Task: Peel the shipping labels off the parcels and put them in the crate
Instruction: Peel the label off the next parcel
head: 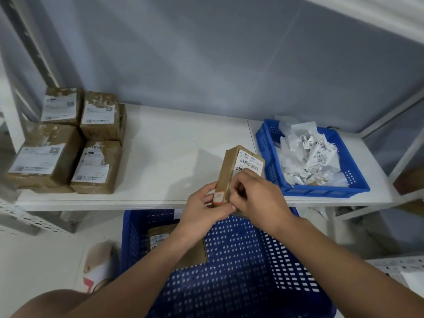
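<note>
I hold a small brown parcel (231,166) tilted above the front edge of the white shelf (174,143). My left hand (204,207) grips its lower end from the left. My right hand (254,193) sits on its top face, fingers curled at the near edge of the white shipping label (251,162). A small white sticker (219,195) shows on the parcel's side. A shallow blue crate (321,189) on the shelf's right holds several crumpled peeled labels (314,154).
Several labelled brown parcels (66,143) are stacked at the shelf's left end. A large blue perforated crate (241,271) stands below in front of me, with a labelled parcel (160,239) inside. Metal rack posts frame both sides.
</note>
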